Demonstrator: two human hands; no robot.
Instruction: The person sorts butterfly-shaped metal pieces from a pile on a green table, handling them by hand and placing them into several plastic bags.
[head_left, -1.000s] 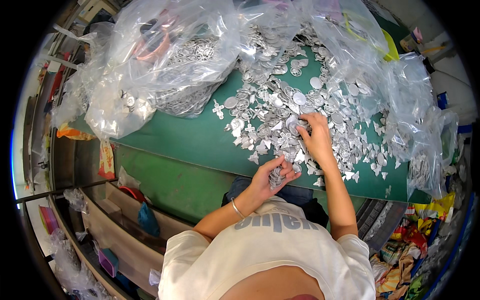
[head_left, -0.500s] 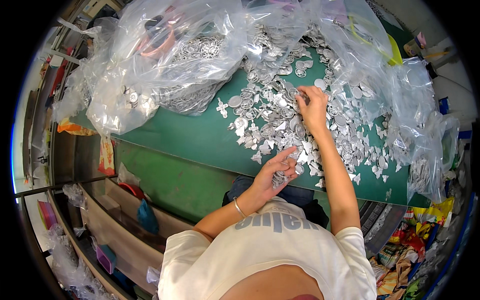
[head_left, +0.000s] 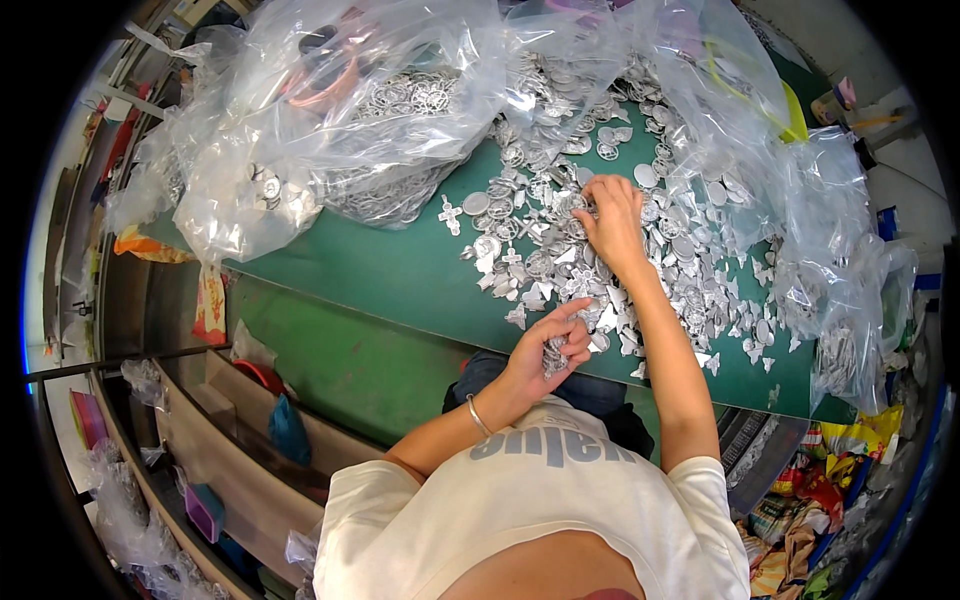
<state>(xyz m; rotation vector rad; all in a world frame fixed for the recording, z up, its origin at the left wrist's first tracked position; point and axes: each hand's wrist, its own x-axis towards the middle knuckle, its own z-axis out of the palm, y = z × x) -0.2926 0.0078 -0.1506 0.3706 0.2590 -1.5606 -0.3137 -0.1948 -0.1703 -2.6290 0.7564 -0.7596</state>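
- Far left, below the table edge, open shelves hold a blue bag and odd coloured items, well apart from both hands.
- On the left of the green table, clear plastic bags bulge with silver metal rings and discs; they lie slumped open toward the middle, which seems to keep their contents within reach.
- A lone silver cross charm lies on bare green, just left of the main spread.
- The left hand hangs at the near table edge, fingers curled around a small bunch of silver pieces, with the forefinger and thumb closing over the top; it looks to serve as a holder for collected pieces.
- The loose pile of silver charms spreads across the table's middle, flat enough to pick from.
- The right hand reaches into the pile's far part, fingers bent down and drawn together on the charms beneath; exactly which piece they pinch I cannot tell.
- Right of it, more clear bags drape over the table's end.
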